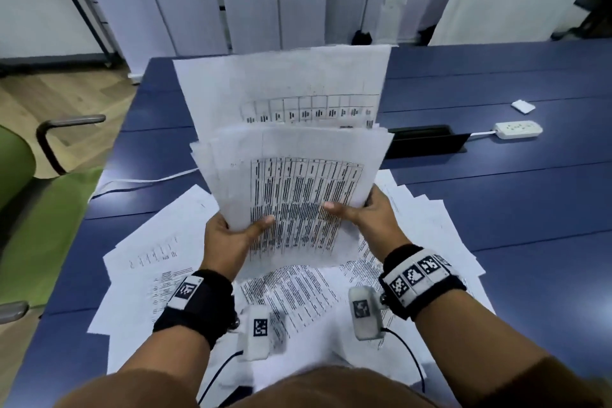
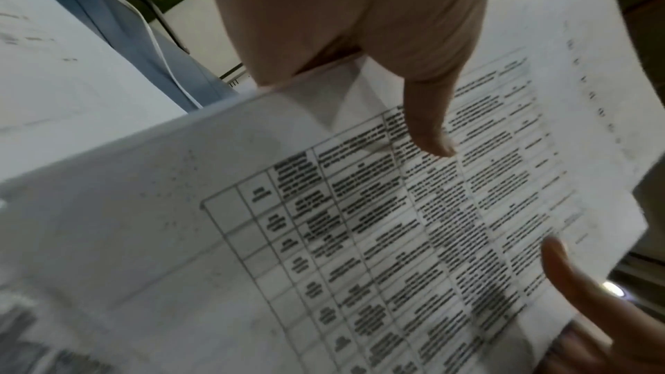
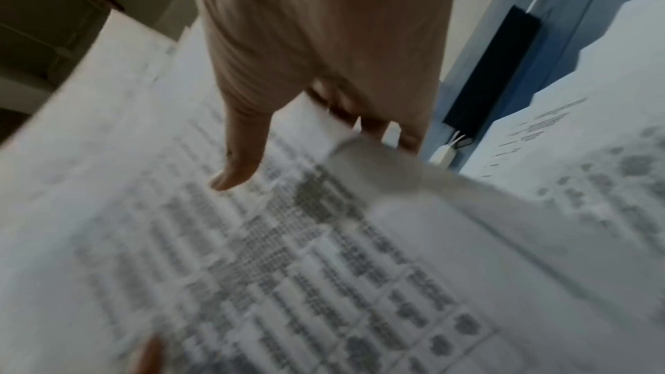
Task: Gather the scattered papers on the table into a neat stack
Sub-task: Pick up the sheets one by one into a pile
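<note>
Both hands hold a fanned bundle of printed sheets [image 1: 291, 175] above the blue table [image 1: 496, 209], its top leaning away from me. My left hand [image 1: 231, 235] grips the bundle's lower left edge, thumb on the front page [image 2: 396, 238]. At the lower right edge my right hand [image 1: 364, 212] pinches it, thumb on the printed table [image 3: 287, 266] and fingers behind. The sheets are uneven, and one tall page [image 1: 281, 86] sticks up at the back. More loose papers [image 1: 159, 262] lie scattered flat on the table beneath the hands.
A white power strip [image 1: 518, 129] and a black cable hatch [image 1: 427, 141] sit on the table to the right, with a small white object [image 1: 523, 106] beyond. A white cable [image 1: 145, 182] runs off the left edge. A green chair [image 1: 20, 175] stands at the left.
</note>
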